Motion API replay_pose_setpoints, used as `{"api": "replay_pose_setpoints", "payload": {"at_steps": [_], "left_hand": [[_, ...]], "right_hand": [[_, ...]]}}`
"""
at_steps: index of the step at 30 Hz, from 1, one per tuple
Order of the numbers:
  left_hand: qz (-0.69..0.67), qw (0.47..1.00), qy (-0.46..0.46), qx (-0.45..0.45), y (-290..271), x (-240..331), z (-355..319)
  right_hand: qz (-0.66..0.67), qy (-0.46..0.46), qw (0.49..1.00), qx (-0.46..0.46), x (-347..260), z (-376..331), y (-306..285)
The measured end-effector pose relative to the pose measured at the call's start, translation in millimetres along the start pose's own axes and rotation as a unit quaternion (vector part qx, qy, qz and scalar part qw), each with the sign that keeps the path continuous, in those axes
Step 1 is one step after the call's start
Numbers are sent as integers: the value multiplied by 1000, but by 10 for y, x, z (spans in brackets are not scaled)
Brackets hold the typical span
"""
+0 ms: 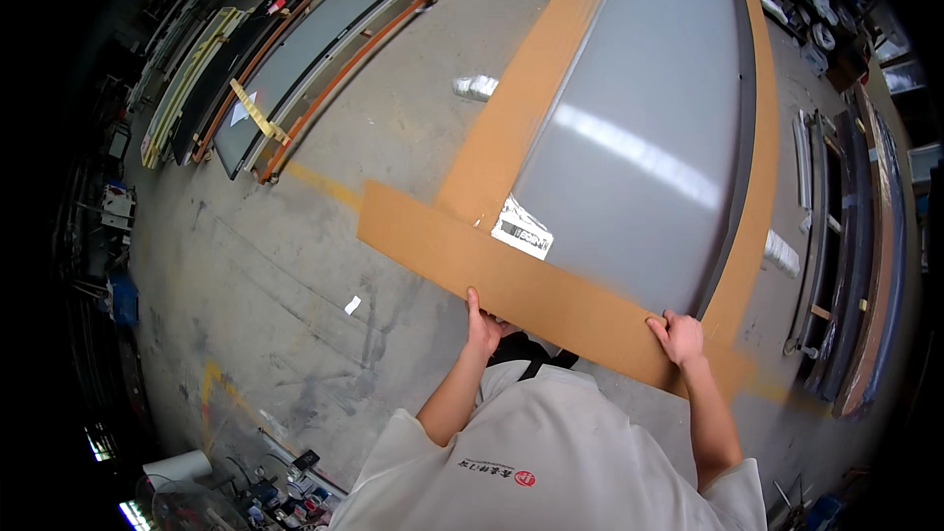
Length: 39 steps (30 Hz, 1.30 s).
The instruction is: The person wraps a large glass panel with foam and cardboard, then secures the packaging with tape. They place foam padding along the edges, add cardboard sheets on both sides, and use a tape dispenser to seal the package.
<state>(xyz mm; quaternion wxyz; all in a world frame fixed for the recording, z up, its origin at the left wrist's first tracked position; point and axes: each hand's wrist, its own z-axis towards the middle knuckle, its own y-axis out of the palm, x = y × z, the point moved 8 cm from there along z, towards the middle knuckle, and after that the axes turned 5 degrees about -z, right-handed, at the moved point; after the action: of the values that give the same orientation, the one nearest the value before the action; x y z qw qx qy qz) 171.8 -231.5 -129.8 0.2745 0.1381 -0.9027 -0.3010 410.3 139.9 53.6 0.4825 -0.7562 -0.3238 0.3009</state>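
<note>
A long brown cardboard strip [551, 300] lies crosswise over the near end of a large grey framed panel [629, 128]. My left hand [482, 326] grips the strip's near edge, thumb up against the cardboard and fingers mostly hidden behind it. Closer to the strip's right end, my right hand [680, 336] is closed on the cardboard beside the panel's dark frame [744, 138]. More cardboard runs along the panel's left side [521, 108] and right side [757, 197]. A white printed label [521, 229] sits at the panel's near left corner.
Framed panels with wooden battens [324, 69] lie at the far left. Wrapped long profiles [855, 256] are stacked at the right. Shiny wrapped bundles [476, 88] show beside the panel. A white scrap [352, 306] lies on the concrete floor; tools [295, 482] crowd the lower left.
</note>
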Motion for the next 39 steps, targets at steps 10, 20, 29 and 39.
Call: {"api": "replay_pose_setpoints", "payload": {"at_steps": [10, 20, 29, 39], "left_hand": [[-121, 986, 116, -2, 195, -47, 39], [-117, 984, 106, 79, 163, -57, 128], [-7, 991, 118, 57, 401, 182, -14], [161, 986, 13, 42, 241, 168, -114]], "right_hand": [[-16, -1, 999, -33, 24, -31, 181], [29, 10, 978, 205, -231, -468, -277], [592, 596, 523, 143, 484, -2405, 1705], [878, 311, 165, 325, 226, -1352, 2223]]}}
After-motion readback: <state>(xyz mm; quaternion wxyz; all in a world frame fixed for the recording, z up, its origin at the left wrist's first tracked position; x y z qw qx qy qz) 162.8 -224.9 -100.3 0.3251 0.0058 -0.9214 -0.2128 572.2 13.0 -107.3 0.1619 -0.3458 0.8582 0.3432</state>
